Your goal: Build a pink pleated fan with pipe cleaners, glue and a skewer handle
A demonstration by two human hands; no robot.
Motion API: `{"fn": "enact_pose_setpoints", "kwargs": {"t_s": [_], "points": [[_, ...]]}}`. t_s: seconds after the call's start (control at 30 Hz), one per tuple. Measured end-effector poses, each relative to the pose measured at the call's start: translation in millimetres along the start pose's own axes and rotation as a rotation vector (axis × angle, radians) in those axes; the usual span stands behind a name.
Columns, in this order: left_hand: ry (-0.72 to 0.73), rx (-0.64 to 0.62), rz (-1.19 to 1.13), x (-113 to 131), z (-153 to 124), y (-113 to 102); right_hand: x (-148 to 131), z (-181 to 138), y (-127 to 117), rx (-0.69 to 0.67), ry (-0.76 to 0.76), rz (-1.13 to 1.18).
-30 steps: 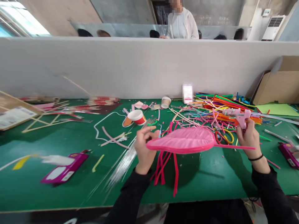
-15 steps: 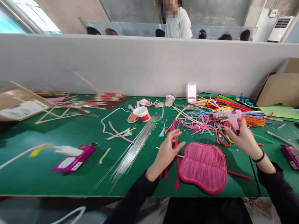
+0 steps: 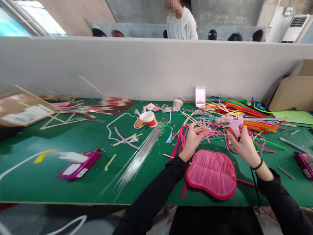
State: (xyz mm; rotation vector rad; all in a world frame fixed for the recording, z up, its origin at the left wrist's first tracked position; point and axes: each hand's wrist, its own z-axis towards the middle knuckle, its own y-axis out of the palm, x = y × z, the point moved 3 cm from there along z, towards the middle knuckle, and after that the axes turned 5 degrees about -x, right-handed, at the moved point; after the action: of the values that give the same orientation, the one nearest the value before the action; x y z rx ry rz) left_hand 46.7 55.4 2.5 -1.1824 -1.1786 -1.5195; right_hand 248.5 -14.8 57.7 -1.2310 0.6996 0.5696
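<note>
The pink panel point(image 3: 212, 174) rested on the green surface point(image 3: 85, 192) in front of me, its lower rim close to the near edge, with only a narrow band of green between the two. To the panel's right ran its thin red stem point(image 3: 245, 182), reaching to a black cord point(image 3: 256, 187); past that, green showed as far as a lone pink stick point(image 3: 286, 173) and a purple box point(image 3: 304, 164). On the panel's left, red strips point(image 3: 181, 140) and a short pale stick point(image 3: 168, 156) took up the near room, my black sleeve point(image 3: 156, 192) crossing there, and farther out a bundle of clear rods point(image 3: 139, 161) lay slantwise with a wider stretch of green past it. Beyond the panel things got tight, a heap of coloured stems point(image 3: 259, 125) running back toward the grey partition point(image 3: 146, 71). The fingers of my left hand point(image 3: 194, 138), just beyond the panel's left half, were partly curled, their tips at some short pink pieces point(image 3: 216, 133); I couldn't tell whether they pinched one or only touched. My right hand point(image 3: 246, 147), off the panel's far right corner, had its fingers wrapped round the grip of a pink glue gun point(image 3: 236, 125), its barrel pointing left over the pieces.
</note>
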Motion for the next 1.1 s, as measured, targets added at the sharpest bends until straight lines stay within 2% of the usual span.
{"fn": "enact_pose_setpoints", "kwargs": {"t_s": [0.07, 0.17, 0.27, 0.37, 0.47, 0.6, 0.73, 0.9, 1.03, 1.1], "points": [[0.007, 0.014, 0.052, -1.1, -1.5, -6.1, 4.6, 1.0, 0.3, 0.017, 0.019, 0.004], [0.026, 0.004, 0.182, -5.9, 0.4, -15.9, 14.8, 1.3, -4.9, 0.132, 0.081, 0.014], [0.058, -0.064, 0.371, -10.0, 7.5, -25.2, 25.0, -4.8, -16.3, 0.265, 0.163, 0.005], [0.07, -0.149, 0.619, -6.3, 9.4, -37.6, 28.3, -20.2, -27.8, 0.322, 0.182, -0.069], [0.123, -0.265, 0.847, 6.5, -8.4, -53.7, 25.1, -42.9, -33.4, 0.318, 0.178, -0.16], [0.107, -0.387, 1.061, 14.8, -57.7, -74.9, 18.2, -71.6, -28.3, 0.246, 0.173, -0.242], [0.163, -0.341, 1.273, 4.7, -99.7, -85.4, 11.3, -87.5, -16.6, 0.143, 0.134, -0.3], [0.185, -0.264, 1.338, -12.7, -121.0, -85.6, -1.3, -95.1, -8.6, 0.147, 0.026, -0.399], [0.068, -0.125, 1.27, -13.1, -127.3, -87.1, -7.3, -96.4, -12.9, 0.185, 0.011, -0.428], [-0.005, -0.122, 1.162, -9.7, -128.8, -87.2, -7.2, -95.3, -20.9, 0.218, 0.051, -0.418]]}}
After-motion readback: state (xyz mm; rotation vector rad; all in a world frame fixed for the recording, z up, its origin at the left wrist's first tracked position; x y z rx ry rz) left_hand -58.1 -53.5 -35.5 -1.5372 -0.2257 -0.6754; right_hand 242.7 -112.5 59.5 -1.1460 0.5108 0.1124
